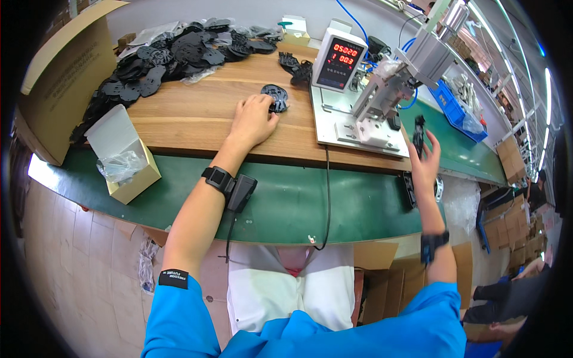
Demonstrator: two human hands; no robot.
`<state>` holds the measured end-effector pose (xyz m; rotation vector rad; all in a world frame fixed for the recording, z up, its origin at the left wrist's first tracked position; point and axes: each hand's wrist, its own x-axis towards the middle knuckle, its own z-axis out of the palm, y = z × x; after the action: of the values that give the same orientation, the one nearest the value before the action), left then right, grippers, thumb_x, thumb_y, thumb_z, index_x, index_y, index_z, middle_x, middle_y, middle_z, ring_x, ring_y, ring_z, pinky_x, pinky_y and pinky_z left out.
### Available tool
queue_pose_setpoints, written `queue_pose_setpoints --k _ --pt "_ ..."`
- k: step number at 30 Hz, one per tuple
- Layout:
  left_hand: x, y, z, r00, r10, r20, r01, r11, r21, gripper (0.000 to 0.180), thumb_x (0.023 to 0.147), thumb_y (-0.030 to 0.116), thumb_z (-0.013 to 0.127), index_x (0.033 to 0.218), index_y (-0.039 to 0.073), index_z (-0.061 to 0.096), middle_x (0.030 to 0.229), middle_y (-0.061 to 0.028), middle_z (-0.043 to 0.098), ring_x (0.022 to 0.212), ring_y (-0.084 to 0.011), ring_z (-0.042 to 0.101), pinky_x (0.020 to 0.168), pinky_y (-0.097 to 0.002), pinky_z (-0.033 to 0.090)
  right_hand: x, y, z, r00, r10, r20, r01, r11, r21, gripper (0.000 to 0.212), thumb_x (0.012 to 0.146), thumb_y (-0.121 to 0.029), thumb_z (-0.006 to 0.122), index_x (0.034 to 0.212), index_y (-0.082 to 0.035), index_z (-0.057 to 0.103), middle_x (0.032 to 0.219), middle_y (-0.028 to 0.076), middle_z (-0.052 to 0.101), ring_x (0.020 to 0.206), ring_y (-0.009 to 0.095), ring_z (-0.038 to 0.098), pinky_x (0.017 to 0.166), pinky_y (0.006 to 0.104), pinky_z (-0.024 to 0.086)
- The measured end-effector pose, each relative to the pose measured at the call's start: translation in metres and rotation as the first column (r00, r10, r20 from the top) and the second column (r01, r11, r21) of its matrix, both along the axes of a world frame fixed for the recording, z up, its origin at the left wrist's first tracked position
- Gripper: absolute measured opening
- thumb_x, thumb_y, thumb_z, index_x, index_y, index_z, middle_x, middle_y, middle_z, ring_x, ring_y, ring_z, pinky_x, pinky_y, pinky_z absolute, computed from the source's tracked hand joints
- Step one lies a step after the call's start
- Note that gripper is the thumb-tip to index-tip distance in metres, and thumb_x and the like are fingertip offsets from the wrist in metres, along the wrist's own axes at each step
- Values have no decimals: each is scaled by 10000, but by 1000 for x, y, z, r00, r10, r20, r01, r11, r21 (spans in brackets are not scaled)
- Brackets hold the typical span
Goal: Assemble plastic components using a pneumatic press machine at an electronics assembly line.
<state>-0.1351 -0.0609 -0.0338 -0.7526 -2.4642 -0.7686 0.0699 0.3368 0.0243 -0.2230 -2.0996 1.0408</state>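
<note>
My left hand point(255, 120) rests on the wooden board with its fingers closed on the near edge of a flat, rounded black plastic part point(276, 95). Slots and raised shapes show on that part's upper face. To the right of the press point(382, 104), my right hand point(425, 167) holds up a second black plastic part point(419, 132) between thumb and fingers. This one appears edge-on and narrow, so its face is hidden. The metal press stands on a silvery base plate between my hands.
A heap of black plastic parts point(179, 53) covers the board's back left. A tall carton point(65, 77) and a small open box point(134, 173) stand at left. Beside the press is a counter with red digits point(339, 59). A blue bin point(456, 110) sits at right; a cable point(327, 197) crosses the green tabletop.
</note>
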Motion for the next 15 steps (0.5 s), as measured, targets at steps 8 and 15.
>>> queue_pose_setpoints --k 8,15 --pt "-14 -6 1 991 -102 -91 107 993 55 186 887 93 717 1044 -2 683 1090 -205 660 1094 -381 631 948 -439 509 296 -68 -81 942 -330 -58 332 943 24 438 1044 -180 517 1438 4 461 1412 165 513 1241 282 535 1087 432 421" --pt "-13 -12 -5 991 -134 -6 134 988 73 183 884 62 698 1060 8 696 1114 -197 650 1071 -375 637 901 -444 531 477 -57 -318 605 -587 539 767 610 -197 343 1088 -278 508 1264 4 591 1225 199 618 1155 319 591 1022 400 452"
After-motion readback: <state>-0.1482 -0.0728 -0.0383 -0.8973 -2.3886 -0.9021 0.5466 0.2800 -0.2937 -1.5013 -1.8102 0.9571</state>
